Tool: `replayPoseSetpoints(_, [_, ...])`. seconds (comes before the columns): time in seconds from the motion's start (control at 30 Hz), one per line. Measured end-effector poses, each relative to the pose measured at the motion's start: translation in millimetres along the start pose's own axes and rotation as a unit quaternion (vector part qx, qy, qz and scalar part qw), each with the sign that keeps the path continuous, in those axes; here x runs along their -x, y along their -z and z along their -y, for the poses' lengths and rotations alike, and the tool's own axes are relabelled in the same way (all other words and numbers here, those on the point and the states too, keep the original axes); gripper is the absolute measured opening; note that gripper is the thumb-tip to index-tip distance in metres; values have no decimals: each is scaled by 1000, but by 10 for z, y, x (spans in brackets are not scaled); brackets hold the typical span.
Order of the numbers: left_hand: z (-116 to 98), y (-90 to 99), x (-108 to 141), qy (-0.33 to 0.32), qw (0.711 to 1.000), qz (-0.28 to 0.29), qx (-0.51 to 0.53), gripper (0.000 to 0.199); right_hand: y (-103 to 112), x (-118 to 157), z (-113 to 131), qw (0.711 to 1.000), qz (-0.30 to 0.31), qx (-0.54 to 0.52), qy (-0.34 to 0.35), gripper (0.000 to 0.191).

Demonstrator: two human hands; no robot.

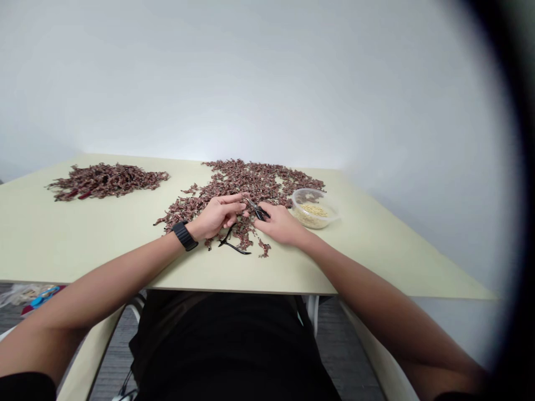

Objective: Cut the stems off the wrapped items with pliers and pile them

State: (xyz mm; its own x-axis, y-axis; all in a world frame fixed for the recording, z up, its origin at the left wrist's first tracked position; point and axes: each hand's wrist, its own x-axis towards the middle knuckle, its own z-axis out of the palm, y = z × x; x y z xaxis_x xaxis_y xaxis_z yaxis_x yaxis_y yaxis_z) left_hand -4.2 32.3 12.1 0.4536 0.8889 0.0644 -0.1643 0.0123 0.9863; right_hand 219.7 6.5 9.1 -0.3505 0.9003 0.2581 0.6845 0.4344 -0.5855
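Note:
My right hand (279,224) is closed around small black-handled nippers (259,211), their silver jaws pointing toward my left fingers. Thumb and forefinger of my left hand (217,215), which has a black watch on its wrist, are pinched on a small reddish-brown piece (246,196) right by the jaws. Under and beyond both hands spreads a wide heap of reddish-brown pieces (251,178). Just below my left hand lies a second black-handled tool (234,247), with one loose brown piece (264,248) to its right.
A clear round plastic tub (304,195) holding pale yellow bits (314,210) stands right of the heap. Another reddish-brown pile (104,181) sits at the table's left. The pale yellow table (376,245) meets a white wall (267,83) behind.

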Motion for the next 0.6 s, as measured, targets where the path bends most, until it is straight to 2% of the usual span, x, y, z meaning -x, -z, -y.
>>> replayPoseSetpoints(0.3, [2,-37,46,-51,995,-15,-80,72,-74,-17,43,995,0,-98,-10,15])
replayPoseSetpoints(0.47, [-17,-72,87,-89,982,-23,-165,69,-97,-19,82,990,-1,-136,-20,14])
replayPoseSetpoints(0.53, [-9,-75,92,-114,972,-30,-204,66,-90,-9,118,981,16,-189,-42,17])
replayPoseSetpoints(0.6, [4,-55,83,-149,955,-44,-252,60,-52,5,158,952,68,-283,-92,20])
